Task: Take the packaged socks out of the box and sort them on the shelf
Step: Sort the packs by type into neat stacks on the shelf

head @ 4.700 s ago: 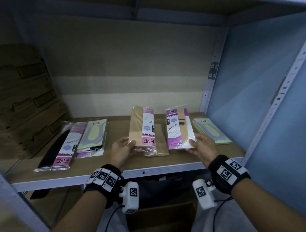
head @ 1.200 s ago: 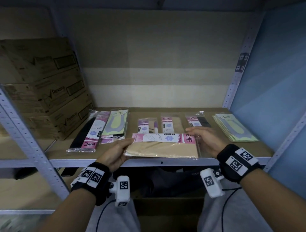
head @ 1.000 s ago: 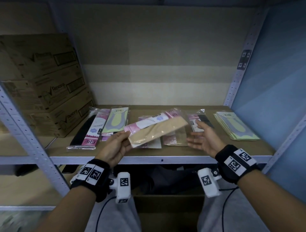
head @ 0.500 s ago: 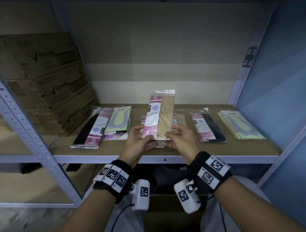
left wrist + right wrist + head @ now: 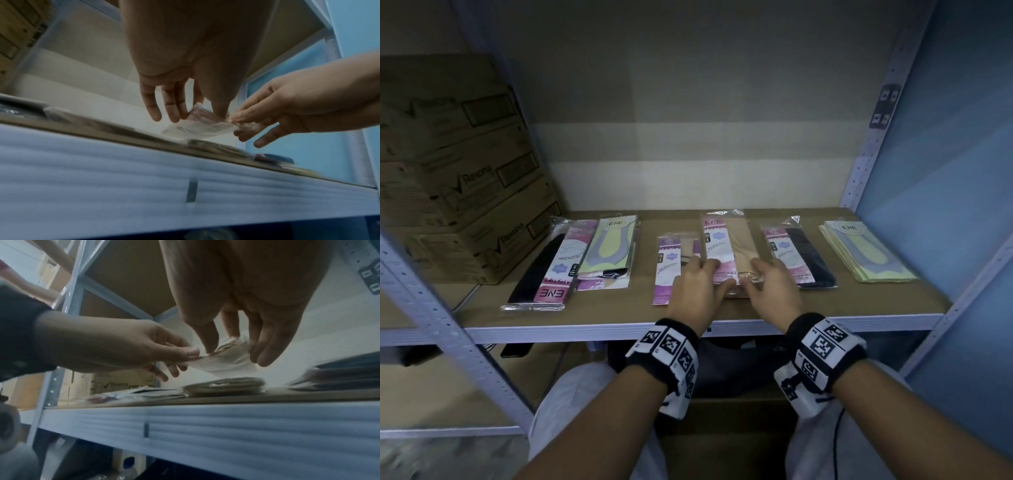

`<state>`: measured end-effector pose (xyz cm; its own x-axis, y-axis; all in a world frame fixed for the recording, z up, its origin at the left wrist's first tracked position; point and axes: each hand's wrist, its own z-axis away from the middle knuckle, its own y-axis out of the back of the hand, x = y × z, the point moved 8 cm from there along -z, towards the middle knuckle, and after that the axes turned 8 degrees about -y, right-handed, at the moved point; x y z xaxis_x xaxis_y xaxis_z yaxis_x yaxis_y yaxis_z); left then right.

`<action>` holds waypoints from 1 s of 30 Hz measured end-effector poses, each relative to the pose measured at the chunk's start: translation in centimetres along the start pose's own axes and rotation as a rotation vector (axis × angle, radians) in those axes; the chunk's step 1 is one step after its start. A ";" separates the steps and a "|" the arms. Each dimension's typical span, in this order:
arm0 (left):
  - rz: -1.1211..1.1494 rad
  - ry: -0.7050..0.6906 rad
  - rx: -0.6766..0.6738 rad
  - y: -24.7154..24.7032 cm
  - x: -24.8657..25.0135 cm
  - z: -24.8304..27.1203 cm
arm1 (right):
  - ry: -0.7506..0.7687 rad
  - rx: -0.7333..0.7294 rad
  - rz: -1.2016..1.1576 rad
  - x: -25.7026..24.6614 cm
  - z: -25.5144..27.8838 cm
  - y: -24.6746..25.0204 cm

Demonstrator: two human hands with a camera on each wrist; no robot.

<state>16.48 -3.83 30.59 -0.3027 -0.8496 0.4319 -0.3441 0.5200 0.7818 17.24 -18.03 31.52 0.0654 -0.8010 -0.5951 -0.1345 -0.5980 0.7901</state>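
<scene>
Beige sock pack (image 5: 726,250) near edge pinched by left hand (image 5: 697,291), right hand (image 5: 774,291), above shelf (image 5: 825,308).

The held sock pack (image 5: 726,250) is beige with a pink-and-white card. The pack at far right (image 5: 866,253) is pale green and grey. The shelf (image 5: 859,301) is brown, its wristbands (image 5: 825,349) black-and-white checked.

Both forearms are bare. Each wrist wears a black band (image 5: 663,356) carrying white panels printed with black square-patterned markers — the right band (image 5: 825,353) shows the same. Under each wrist hangs a white camera housing (image 5: 792,390) with its own small marker, and a thin dark cable (image 5: 837,442) trails from the right one. Light grey trousers (image 5: 571,404) cover the legs.
</scene>
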 end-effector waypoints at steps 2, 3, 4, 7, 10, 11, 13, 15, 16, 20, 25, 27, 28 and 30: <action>-0.120 -0.014 -0.043 -1.2 0.4 -0.1 | -0.015 -0.032 0.084 1.2 -0.5 -0.6; -0.192 -0.025 -0.046 -1.6 0.5 0.1 | -0.025 -0.052 0.113 1.7 -0.7 -1.0; -0.252 -0.039 -0.040 -2.0 0.8 0.3 | -0.027 -0.066 0.133 2.2 -0.7 -1.3; -0.284 -0.072 -0.053 -2.9 1.1 0.5 | 0.003 -0.069 0.155 2.8 -0.9 -2.3; -0.204 -0.069 -0.104 -3.0 0.6 0.1 | 0.002 -0.079 0.150 2.7 -1.1 -2.5; -0.163 -0.073 -0.102 -2.7 0.4 -0.1 | 0.001 -0.067 0.139 2.4 -1.2 -2.1; -0.072 -0.069 -0.093 -1.6 -0.3 -0.2 | 0.035 -0.018 0.100 1.2 -1.1 -1.1; -0.055 -0.050 -0.081 0.1 -1.9 -0.4 | 0.080 0.015 0.067 -0.6 -1.2 -0.6; -0.065 -0.031 -0.075 1.3 -3.0 -0.4 | 0.101 0.015 0.053 -1.7 -1.3 -0.7; -0.134 0.083 -0.059 6.1 -8.0 0.2 | 0.196 -0.002 0.015 -6.5 -1.5 -2.5; -0.222 0.214 -0.026 11.7 -14.4 2.6 | 0.213 -0.125 0.054 -12.1 -1.2 -7.5; -0.252 0.288 -0.041 13.2 -17.1 3.8 | 0.236 -0.158 0.122 -14.3 -0.8 -9.5; -0.254 0.322 -0.032 14.0 -18.3 4.5 | 0.242 -0.178 0.126 -15.4 -0.6 -10.3; -0.256 0.371 -0.019 15.3 -20.5 5.6 | 0.233 -0.203 0.099 -16.9 -0.8 -11.8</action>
<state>12.38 22.02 31.19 0.1308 -0.9266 0.3527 -0.3487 0.2900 0.8912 18.53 2.53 32.40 0.2899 -0.8265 -0.4826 0.0470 -0.4913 0.8697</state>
